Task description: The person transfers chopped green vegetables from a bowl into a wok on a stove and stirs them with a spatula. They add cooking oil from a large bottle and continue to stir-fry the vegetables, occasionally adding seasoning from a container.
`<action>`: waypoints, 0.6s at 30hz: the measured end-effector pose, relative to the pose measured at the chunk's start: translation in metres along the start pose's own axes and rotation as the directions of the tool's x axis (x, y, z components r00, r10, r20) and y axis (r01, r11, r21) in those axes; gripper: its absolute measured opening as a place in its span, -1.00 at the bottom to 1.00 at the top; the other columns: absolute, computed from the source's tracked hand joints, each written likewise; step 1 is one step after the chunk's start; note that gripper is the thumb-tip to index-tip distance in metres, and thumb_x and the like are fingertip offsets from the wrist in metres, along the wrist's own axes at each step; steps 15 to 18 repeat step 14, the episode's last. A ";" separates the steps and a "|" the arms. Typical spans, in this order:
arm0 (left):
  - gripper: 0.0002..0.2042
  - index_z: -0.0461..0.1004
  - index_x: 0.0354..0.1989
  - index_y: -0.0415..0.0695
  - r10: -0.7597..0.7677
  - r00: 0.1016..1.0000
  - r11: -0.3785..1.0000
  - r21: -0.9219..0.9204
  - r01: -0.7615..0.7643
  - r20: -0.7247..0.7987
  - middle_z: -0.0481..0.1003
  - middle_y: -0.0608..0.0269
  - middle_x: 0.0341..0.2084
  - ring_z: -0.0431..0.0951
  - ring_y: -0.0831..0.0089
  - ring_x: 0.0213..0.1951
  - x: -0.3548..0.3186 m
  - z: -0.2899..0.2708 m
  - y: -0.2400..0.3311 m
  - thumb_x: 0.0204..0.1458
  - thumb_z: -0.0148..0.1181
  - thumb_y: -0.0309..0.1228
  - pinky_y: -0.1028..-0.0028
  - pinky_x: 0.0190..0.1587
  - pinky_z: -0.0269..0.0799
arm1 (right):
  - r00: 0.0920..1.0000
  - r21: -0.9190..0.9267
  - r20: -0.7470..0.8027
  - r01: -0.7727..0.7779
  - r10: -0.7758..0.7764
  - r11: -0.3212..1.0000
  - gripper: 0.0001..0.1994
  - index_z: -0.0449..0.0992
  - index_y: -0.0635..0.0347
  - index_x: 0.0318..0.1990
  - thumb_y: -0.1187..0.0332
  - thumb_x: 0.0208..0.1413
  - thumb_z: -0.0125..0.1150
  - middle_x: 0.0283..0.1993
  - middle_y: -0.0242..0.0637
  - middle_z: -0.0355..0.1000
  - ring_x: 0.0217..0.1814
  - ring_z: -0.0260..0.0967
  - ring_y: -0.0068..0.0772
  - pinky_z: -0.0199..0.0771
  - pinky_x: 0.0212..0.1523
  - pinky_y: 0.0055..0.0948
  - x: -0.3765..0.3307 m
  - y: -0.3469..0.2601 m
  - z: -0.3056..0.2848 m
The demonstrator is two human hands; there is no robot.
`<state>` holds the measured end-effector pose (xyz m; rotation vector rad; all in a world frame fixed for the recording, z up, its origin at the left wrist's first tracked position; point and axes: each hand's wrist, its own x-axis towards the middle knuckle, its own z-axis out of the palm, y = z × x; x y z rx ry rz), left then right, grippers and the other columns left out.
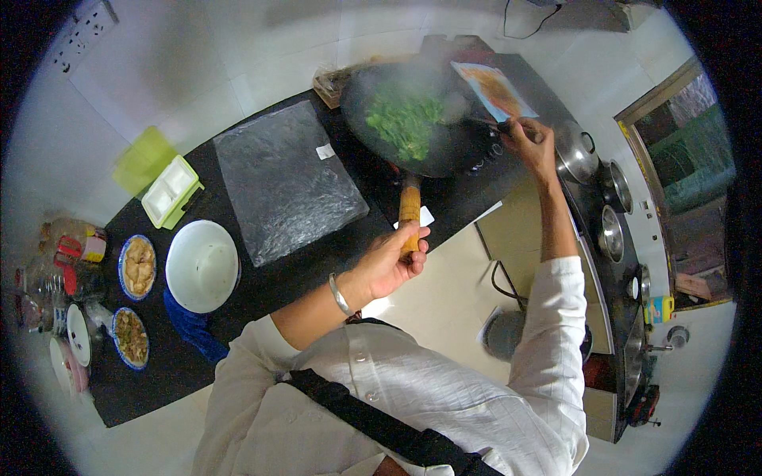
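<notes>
My left hand [394,262] is closed around the wooden handle [409,205] of a dark wok. That wok [365,131] sits on the stove at the back of the counter, with chopped green vegetables [405,119] in it and steam rising. My right hand [530,144] grips a long-handled cooking utensil [484,122] at the wok's right side. Its blurred, rounded head is over the wok's right part, next to the greens; steam hides its exact shape.
Left of the wok lies a dark, film-covered board [286,182]. Further left stand a white pot [202,266], a green-and-white container [171,190] and two food bowls [137,267]. Right of the stove are a lidded metal pot [578,151] and metal bowls [610,233]. A stained blue-edged sheet [494,89] lies behind.
</notes>
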<state>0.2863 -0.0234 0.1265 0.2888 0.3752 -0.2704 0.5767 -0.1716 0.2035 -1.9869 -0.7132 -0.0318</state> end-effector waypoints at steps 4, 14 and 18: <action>-0.62 0.22 -0.04 -0.23 -0.009 1.000 1.000 -0.007 0.009 0.003 0.31 0.37 -0.52 0.24 0.69 -0.56 0.001 0.000 0.000 0.05 0.05 -0.25 0.76 -0.56 0.21 | 0.992 0.373 0.105 0.025 -0.069 0.928 -0.78 0.46 0.37 -0.20 0.37 0.12 0.03 -0.15 -0.17 0.38 -0.21 0.41 -0.36 0.48 -0.13 -0.43 0.006 0.027 0.032; -0.61 0.23 -0.05 -0.21 0.013 1.000 0.999 -0.035 -0.013 -0.001 0.31 0.34 -0.52 0.25 0.66 -0.56 0.001 -0.002 0.001 0.04 0.08 -0.24 0.76 -0.53 0.24 | 0.995 0.093 0.085 -0.060 0.053 0.994 -0.77 0.46 0.45 -0.33 0.38 0.06 0.00 -0.41 -0.12 0.44 -0.50 0.44 -0.40 0.53 -0.45 -0.52 -0.016 -0.112 -0.021; -0.61 0.23 -0.05 -0.21 0.013 1.000 0.999 -0.035 -0.013 -0.001 0.31 0.34 -0.52 0.25 0.66 -0.56 0.001 -0.002 0.001 0.04 0.08 -0.24 0.76 -0.53 0.24 | 0.995 0.093 0.085 -0.060 0.053 0.994 -0.77 0.46 0.45 -0.33 0.38 0.06 0.00 -0.41 -0.12 0.44 -0.50 0.44 -0.40 0.53 -0.45 -0.52 -0.016 -0.112 -0.021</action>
